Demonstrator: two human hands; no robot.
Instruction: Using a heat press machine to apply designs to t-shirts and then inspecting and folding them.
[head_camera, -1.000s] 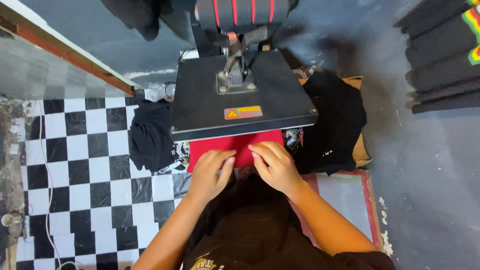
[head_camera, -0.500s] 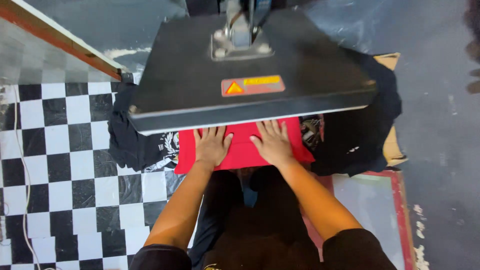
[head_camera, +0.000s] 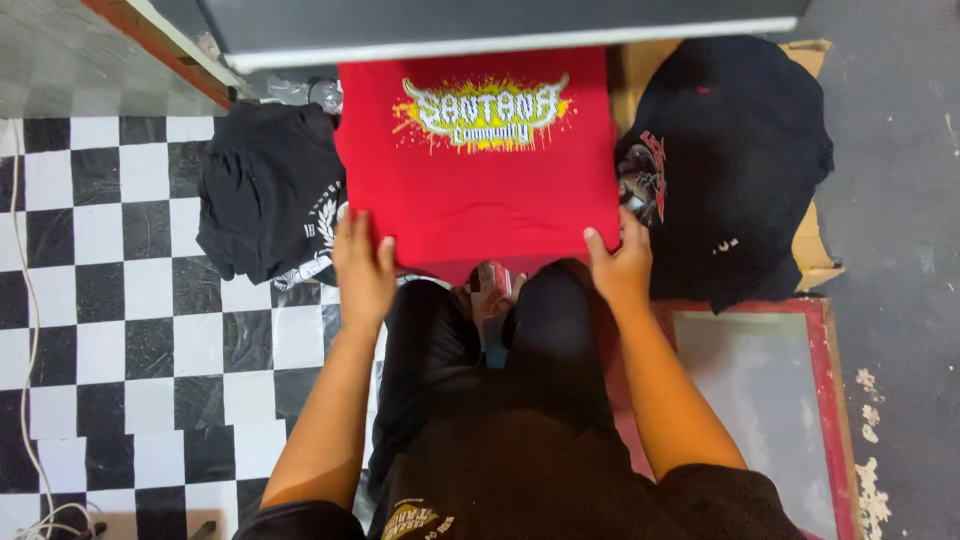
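Red shirt (head_camera: 480, 190) flat under raised press plate (head_camera: 500, 25), print facing up, left hand (head_camera: 362, 268) and right hand (head_camera: 620, 262) fingers clamped on its near corners, black shirts (head_camera: 265, 190) left and right, checkered floor (head_camera: 100, 300).

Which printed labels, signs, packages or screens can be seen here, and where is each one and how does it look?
Print on the red shirt: upper middle, wide yellow splash with pale lettering.
Print on the right black shirt: at its left edge, red and grey.
Print on the left black shirt: lower right edge, white.
Cardboard box: brown, under the right shirt.
Framed screen: lower right, red rim.
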